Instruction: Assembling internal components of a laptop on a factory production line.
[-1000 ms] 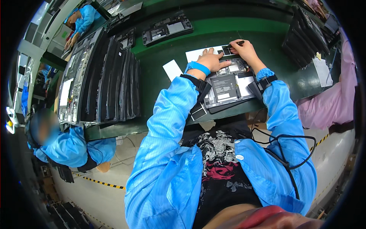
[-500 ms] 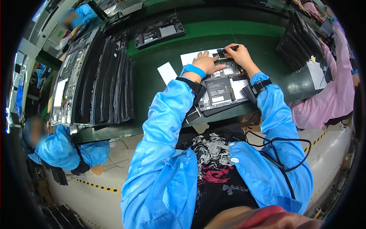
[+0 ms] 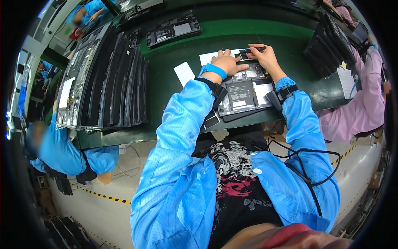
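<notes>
An opened laptop base (image 3: 240,96) with its battery and circuit board bare lies at the table's near edge. Beyond it is a white sheet (image 3: 206,57) bearing small black rectangular pieces (image 3: 243,54). My left hand (image 3: 225,65) rests with fingers spread over the sheet, its thumb reaching over the laptop's far edge. My right hand (image 3: 266,57) is closed round a thin black pen-like tool (image 3: 261,48), fingertips down by the black pieces. Its tip is hidden.
A stack of opened laptop bases (image 3: 112,83) stands on edge at the left. Another base (image 3: 174,32) lies farther back, and more dark units (image 3: 329,45) stand at the right. A white card (image 3: 183,73) lies beside my left wrist. Co-workers sit at both sides.
My right hand has shifted slightly right and away, its fingers changing pose around the tool. The left hand has slid a little right. A co-worker at the left has moved.
</notes>
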